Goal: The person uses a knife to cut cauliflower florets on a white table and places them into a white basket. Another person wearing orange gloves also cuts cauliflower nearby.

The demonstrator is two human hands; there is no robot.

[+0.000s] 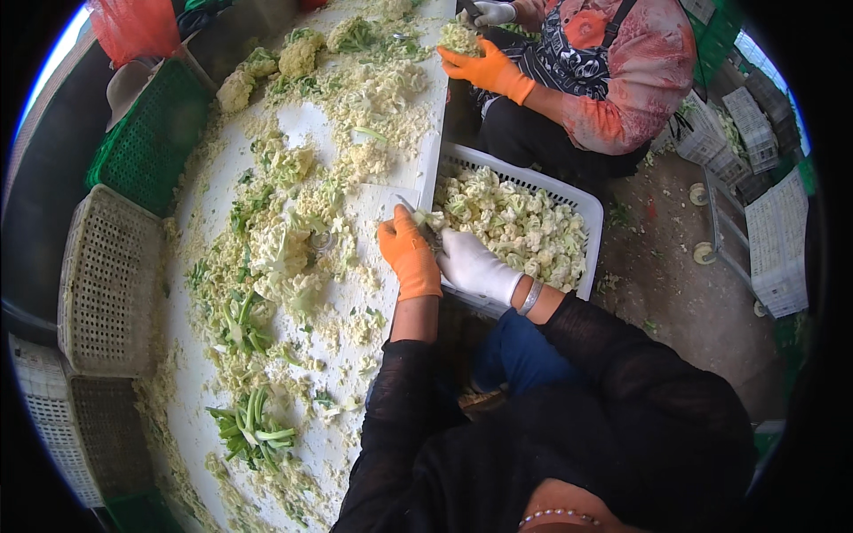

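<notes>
My left hand (409,258), in an orange glove, is closed at the table's right edge, its fingers against a small cauliflower piece (432,218). My right hand (476,266), in a white glove, grips a knife (424,230) whose blade points up and left between the hands. The handle is mostly hidden. Beneath and beyond the right hand stands a white plastic crate (593,230) full of cauliflower florets (513,213). To the left of my hands, a larger cauliflower chunk (283,256) lies on the white table (373,233) among crumbs.
Leaf and stem trimmings (252,426) lie on the near part of the table. Green (150,133) and white (113,280) perforated crates line its far left side. Across the crate sits a co-worker (586,73) holding a cauliflower head and a knife. A wheeled cart (726,226) stands at right.
</notes>
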